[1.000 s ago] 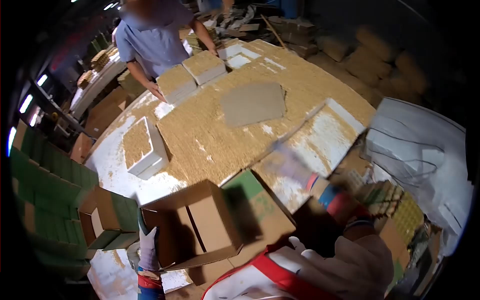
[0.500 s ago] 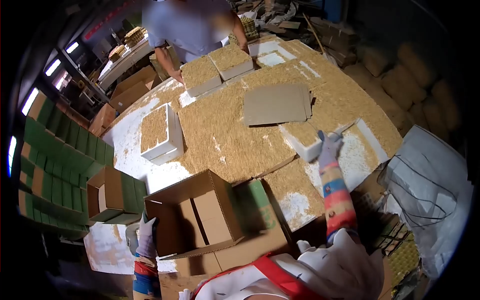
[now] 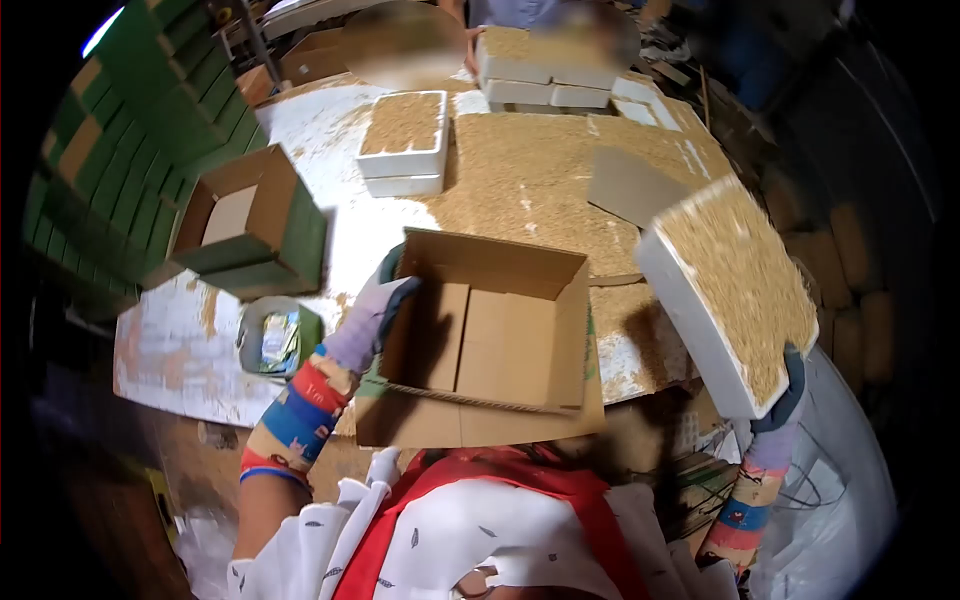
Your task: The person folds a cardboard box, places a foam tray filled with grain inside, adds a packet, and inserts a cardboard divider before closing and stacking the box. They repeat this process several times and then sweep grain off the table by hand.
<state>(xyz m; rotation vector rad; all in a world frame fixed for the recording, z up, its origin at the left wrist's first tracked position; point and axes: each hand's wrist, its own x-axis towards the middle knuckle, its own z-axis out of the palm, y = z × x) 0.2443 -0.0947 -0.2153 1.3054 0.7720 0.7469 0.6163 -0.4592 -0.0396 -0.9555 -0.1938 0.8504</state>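
Note:
An open, empty cardboard box (image 3: 500, 260) stands in front of me, tilted toward me, with a flap hanging at its near side. My left hand (image 3: 382, 305), in a glove with dark fingertips, is closed on the box's left wall. At the right, my gloved right hand (image 3: 785, 400) grips the near end of a white foam box (image 3: 690, 325). Straw-coloured husk fills that foam box to its top. It is held up at a slant over the table's right edge. Some of my right fingers are hidden beneath it.
Across the table, a person stands behind stacked husk-filled foam boxes (image 3: 515, 92). Another foam stack (image 3: 405, 170) sits left of centre. Loose husk (image 3: 520, 170) covers much of the table, with a cardboard sheet (image 3: 625, 185) on it. Green cartons (image 3: 285, 240) and a small bin (image 3: 255, 345) are left.
My right hand has lifted the foam box off the table and brought it right and nearer. The cardboard box has turned, still in my left hand. My view has shifted left and down.

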